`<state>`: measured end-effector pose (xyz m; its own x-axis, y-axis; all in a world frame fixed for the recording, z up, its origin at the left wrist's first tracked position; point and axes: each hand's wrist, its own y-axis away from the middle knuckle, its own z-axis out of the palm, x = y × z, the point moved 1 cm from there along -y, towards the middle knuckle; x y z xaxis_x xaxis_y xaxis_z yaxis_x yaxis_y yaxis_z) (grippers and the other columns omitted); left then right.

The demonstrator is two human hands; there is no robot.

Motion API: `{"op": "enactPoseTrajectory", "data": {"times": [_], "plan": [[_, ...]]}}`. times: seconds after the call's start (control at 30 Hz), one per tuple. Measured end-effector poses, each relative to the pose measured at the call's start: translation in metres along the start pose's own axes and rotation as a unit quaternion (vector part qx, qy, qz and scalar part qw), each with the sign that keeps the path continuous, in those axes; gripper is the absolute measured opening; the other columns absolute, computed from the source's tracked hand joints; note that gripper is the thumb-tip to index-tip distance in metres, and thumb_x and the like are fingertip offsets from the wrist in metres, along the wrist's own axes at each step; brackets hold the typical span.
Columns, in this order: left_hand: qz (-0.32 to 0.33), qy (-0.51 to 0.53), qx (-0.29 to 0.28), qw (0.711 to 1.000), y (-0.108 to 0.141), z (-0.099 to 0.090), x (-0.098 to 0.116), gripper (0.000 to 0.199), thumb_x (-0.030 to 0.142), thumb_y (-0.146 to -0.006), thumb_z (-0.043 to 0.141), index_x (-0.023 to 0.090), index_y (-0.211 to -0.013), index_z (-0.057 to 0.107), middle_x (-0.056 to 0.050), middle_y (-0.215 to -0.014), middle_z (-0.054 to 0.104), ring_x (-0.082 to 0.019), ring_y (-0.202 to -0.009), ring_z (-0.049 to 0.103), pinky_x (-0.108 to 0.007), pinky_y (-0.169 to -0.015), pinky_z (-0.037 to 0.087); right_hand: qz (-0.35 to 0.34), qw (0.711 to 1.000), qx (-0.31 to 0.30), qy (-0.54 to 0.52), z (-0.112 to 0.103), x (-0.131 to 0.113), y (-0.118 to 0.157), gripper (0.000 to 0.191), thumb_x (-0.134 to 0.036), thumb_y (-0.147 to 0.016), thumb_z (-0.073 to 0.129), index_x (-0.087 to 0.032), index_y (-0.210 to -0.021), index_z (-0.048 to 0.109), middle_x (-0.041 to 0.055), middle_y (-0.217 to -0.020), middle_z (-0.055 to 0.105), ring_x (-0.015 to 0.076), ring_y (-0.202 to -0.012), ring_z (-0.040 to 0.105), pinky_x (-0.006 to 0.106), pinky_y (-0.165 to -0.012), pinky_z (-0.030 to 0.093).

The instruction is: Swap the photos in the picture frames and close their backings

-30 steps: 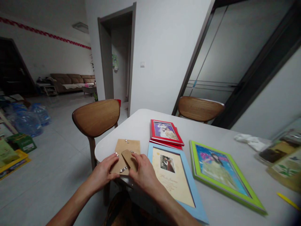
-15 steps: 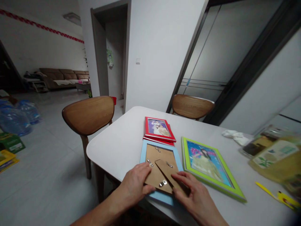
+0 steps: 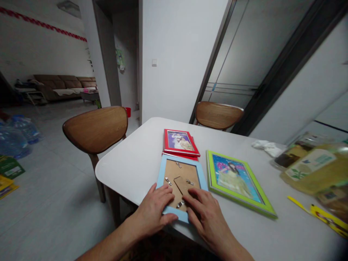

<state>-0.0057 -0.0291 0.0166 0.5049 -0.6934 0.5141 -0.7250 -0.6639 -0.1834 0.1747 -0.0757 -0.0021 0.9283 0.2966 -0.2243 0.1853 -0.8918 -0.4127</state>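
Note:
A light-blue photo frame (image 3: pixel 201 174) lies face down at the table's near edge. Its brown backing board (image 3: pixel 172 169) carries small metal clips, and a stand flap (image 3: pixel 181 182) lies against it. My left hand (image 3: pixel 155 207) rests on the frame's lower left part, fingers laid out and thumb near the bottom edge. On the lower right, my right hand (image 3: pixel 207 213) spreads its fingers over the flap and frame edge. Just behind sits a red photo frame (image 3: pixel 195 148), stacked on another red one. A green photo frame (image 3: pixel 214 186) lies face up at the right.
Brown wooden chairs stand at the left (image 3: pixel 96 128) and far side (image 3: pixel 219 115) of the white table (image 3: pixel 127 163). Along the right are a crumpled white cloth (image 3: pixel 268 148), a bottle of yellowish liquid (image 3: pixel 311 168) and a yellow tool (image 3: pixel 327 219). Water jugs (image 3: pixel 25 128) stand on the floor.
The stand flap, tilted up in my right hand before, now lies down against the backing board. My right fingers have spread flatter over it. The view has shifted slightly.

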Motion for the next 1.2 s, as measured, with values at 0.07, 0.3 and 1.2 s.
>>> {"op": "enactPoseTrajectory", "data": {"times": [0.07,0.3,1.2], "plan": [[0.0,0.001,-0.006,1.0,0.002,0.002,-0.002,0.041,0.035,-0.066,0.062,0.019,-0.102,0.049,-0.01,-0.124,0.044,-0.021,-0.118,0.034,-0.045,-0.099,0.018,-0.029,0.999,-0.025,0.004,-0.001,-0.006,-0.001,0.028,-0.025,-0.077,0.043,-0.026,-0.1,0.058,0.0082,-0.107,0.052,0.0218,-0.098,0.045,0.04,-0.08,0.037],[-0.013,-0.006,-0.006,1.0,0.002,0.003,-0.008,0.031,0.034,-0.063,0.066,0.02,-0.087,0.051,-0.008,-0.122,0.047,-0.02,-0.118,0.034,-0.042,-0.099,0.019,-0.087,0.993,-0.081,0.0,-0.007,-0.012,-0.002,0.03,-0.034,-0.076,0.045,-0.03,-0.104,0.055,0.0066,-0.114,0.048,0.023,-0.103,0.041,0.042,-0.083,0.034],[-0.053,0.018,-0.024,0.998,0.0,0.003,-0.006,0.032,0.036,-0.059,0.067,0.019,-0.083,0.053,-0.009,-0.125,0.043,-0.022,-0.117,0.034,-0.041,-0.098,0.017,0.118,0.993,-0.009,0.007,0.006,0.055,-0.044,0.025,-0.028,-0.074,0.044,-0.017,-0.065,0.065,0.0078,-0.077,0.056,0.0178,-0.075,0.049,0.029,-0.07,0.037]]}}
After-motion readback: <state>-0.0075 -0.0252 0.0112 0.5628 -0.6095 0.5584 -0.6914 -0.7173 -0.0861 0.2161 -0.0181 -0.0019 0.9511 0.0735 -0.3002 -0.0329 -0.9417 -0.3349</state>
